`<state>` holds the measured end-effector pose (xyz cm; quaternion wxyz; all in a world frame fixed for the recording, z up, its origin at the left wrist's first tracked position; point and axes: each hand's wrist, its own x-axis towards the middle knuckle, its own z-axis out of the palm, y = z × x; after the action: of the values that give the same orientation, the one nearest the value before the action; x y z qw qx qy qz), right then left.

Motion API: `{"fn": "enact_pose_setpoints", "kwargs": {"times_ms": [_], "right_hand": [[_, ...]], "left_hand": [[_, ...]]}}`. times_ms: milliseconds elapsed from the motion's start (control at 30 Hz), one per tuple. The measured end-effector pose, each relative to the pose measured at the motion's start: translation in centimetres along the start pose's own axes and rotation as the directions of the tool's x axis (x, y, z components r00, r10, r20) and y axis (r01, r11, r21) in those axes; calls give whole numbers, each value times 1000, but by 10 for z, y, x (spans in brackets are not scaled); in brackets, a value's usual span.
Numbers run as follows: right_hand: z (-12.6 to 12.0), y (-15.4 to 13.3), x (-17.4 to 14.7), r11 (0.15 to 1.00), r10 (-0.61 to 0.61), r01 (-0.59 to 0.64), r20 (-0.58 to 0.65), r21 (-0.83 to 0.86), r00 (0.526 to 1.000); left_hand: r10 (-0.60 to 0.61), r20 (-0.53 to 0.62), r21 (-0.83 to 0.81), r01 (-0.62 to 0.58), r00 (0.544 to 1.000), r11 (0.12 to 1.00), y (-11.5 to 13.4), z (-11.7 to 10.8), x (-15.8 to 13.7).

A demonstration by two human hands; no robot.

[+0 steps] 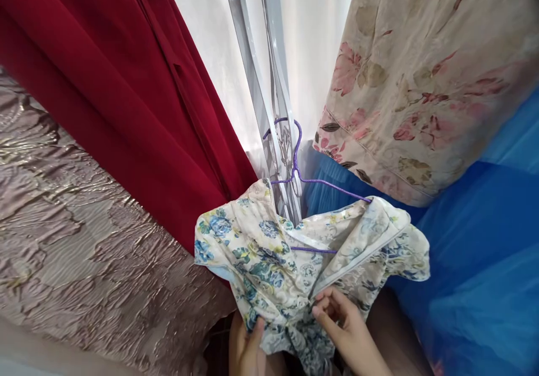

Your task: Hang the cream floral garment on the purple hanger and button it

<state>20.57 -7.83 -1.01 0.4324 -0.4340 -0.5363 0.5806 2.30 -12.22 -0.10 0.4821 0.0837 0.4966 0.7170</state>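
A floral dress (269,252), cream with blue, green and yellow flowers, hangs on a purple hanger (337,187). Its back opening lies spread, with a pale zipper edge (366,256) showing on the right side. At the bottom of that opening, my right hand (343,322) pinches the fabric between thumb and fingers. My left hand (250,345) grips the dress at its lower left, thumb on top and fingers mostly hidden behind the cloth. The hanger's hook stands free in front of white ribbons (273,73).
Red fabric (168,95) hangs to the left, beside a textured pinkish-gold fabric (84,252). On the right hang a beige floral garment (404,84) and blue tulle (475,241). A white curtain (320,39) is behind.
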Motion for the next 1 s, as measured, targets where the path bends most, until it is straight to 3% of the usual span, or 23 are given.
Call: {"fn": "enact_pose_setpoints", "kwargs": {"times_ms": [133,300,433,600,700,800,900,1000], "right_hand": [[7,15,-2,997,48,-49,-25,-67,999],[5,5,-1,997,-12,10,-27,-70,1000],[-8,0,2,999,-12,9,-68,-43,998],[-45,16,13,999,-14,5,-247,-35,969],[-61,18,15,999,-22,9,-261,-50,965],[-57,12,9,1000,12,-14,-190,-7,982],[-38,4,0,998,53,-49,-110,43,993],[-21,-2,-8,994,74,-70,-44,89,996]], "left_hand": [[-50,-46,55,53,998,997,-18,-7,-1],[-85,-99,58,91,992,994,-48,-18,1],[-62,-102,87,71,993,994,-45,-13,6],[167,-49,204,-154,985,967,-27,-10,10],[382,-54,320,-346,923,882,-32,-12,6],[467,139,497,-469,873,729,-48,-3,-5],[411,427,566,-592,805,573,-66,18,-18],[405,529,547,-664,746,510,-79,37,-24]]}}
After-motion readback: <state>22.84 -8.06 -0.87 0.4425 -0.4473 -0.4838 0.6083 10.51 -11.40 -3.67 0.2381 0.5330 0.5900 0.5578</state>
